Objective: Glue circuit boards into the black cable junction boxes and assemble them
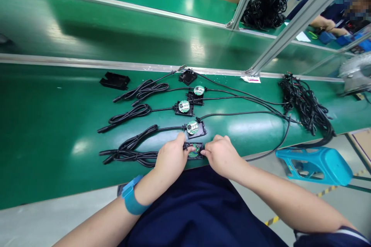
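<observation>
Close to the table's front edge lies a small black plastic case [199, 157] with a round green circuit board [193, 152] in it. My left hand [172, 153] is closed at the case's left end, pinching a black cable where it enters; its thumb reaches over the board. At the right end my right hand [222, 155] is also closed, its thumb and forefinger gripping the other black cable [255, 158]. The fingers partly hide the case. Just behind it sits another case [199, 132] with a round board [192, 127] and cables attached.
Farther back lie more boards [184, 106] in cases, a bare case [188, 77] and a black cover [115, 81]. Coiled cables [130, 114] lie left, a large cable bundle [304, 104] right. A metal frame [278, 38] rises behind. A blue stool [327, 166] stands right; another person's hands [327, 25] show beyond.
</observation>
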### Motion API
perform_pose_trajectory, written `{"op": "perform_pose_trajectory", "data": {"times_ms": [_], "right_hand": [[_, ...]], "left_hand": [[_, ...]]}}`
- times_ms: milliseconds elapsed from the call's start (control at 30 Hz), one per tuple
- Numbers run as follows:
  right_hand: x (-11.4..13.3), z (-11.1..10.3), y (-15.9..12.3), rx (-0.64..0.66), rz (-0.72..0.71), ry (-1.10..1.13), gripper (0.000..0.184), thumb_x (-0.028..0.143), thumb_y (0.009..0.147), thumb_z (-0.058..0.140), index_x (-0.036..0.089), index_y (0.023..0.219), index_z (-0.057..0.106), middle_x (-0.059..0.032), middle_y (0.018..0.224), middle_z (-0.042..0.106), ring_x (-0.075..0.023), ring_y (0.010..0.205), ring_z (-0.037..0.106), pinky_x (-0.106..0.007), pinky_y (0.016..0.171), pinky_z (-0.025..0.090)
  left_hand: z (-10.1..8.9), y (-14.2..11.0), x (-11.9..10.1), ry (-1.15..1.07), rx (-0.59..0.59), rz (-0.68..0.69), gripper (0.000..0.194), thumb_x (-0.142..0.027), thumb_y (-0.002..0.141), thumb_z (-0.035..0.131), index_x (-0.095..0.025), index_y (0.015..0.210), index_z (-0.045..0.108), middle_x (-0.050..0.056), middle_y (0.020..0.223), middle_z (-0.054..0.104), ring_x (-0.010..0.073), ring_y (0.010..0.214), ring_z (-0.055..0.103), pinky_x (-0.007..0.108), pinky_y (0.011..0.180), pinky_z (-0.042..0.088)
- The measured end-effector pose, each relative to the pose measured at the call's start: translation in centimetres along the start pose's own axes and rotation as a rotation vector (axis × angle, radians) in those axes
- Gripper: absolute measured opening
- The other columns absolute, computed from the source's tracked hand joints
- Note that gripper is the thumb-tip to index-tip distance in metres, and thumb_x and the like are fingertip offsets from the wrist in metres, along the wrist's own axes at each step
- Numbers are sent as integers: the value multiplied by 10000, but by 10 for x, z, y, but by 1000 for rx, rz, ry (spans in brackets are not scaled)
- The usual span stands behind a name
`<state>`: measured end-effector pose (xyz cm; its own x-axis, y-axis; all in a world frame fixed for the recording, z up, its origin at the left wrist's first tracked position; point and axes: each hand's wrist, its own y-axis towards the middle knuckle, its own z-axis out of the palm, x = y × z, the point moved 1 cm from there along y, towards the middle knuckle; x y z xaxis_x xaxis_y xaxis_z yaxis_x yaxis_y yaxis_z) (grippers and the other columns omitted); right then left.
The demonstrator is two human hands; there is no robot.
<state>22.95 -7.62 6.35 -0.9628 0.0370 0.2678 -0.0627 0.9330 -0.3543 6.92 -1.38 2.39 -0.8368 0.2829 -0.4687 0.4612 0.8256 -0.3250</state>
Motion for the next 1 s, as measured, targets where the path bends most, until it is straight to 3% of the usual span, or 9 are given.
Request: {"op": "perform_pose_trajectory", "data": {"times_ms": [167, 233, 433, 567, 667, 833, 1000], "right_hand": [[-7, -12, 22, 210, 126, 211, 391, 420, 932, 570, 187, 634, 671, 1, 571, 596, -127, 555, 499, -254, 550, 332], [-8, -12, 30, 250, 189, 227, 365, 426, 906, 609, 185, 641, 678, 4, 570, 601, -119, 545, 501, -250, 522, 319], [13, -22, 36, 293, 60, -66, 243, 340, 918, 611, 145, 822, 720, -107, 821, 728, -217, 784, 678, -280, 654, 440], [31, -30, 36, 390, 83, -185, 173, 227, 903, 600, 112, 921, 729, -169, 943, 739, -270, 892, 707, -314, 714, 499], [29, -30, 39, 373, 114, -159, 193, 259, 896, 609, 111, 942, 724, -170, 977, 738, -270, 913, 706, -313, 726, 508], [12, -18, 42, 281, 207, -19, 413, 513, 777, 722, 146, 967, 704, -116, 931, 741, -257, 859, 702, -292, 652, 488], [16, -12, 37, 261, 229, -36, 362, 490, 832, 685, 145, 936, 723, -132, 936, 740, -275, 910, 704, -311, 718, 498]], "left_hand": [[-2, 0, -1, 19, 8, -19, 210, -345, 885, 663, -212, 991, 540, 60, 820, 719, 266, 816, 704, 296, 648, 421], [-3, 0, -2, 30, 21, -21, 195, -332, 892, 649, -207, 1001, 547, 67, 811, 716, 278, 811, 701, 305, 639, 415], [-3, 1, -2, 22, 40, -19, 177, -314, 898, 642, -201, 1004, 556, 75, 816, 719, 287, 812, 700, 310, 642, 408], [-1, 1, 0, 24, 28, -6, 191, -332, 902, 637, -203, 1010, 546, 71, 810, 718, 290, 813, 701, 312, 632, 397], [-1, 2, 0, 33, 28, -1, 198, -345, 905, 634, -204, 1009, 539, 69, 815, 718, 288, 814, 702, 312, 627, 391], [-2, 1, -1, 45, 25, -3, 183, -338, 909, 627, -205, 993, 533, 61, 808, 714, 283, 814, 701, 312, 621, 394], [0, 1, 0, 19, 5, -6, 213, -337, 890, 661, -200, 994, 536, 58, 823, 710, 280, 820, 698, 320, 655, 438]]}}
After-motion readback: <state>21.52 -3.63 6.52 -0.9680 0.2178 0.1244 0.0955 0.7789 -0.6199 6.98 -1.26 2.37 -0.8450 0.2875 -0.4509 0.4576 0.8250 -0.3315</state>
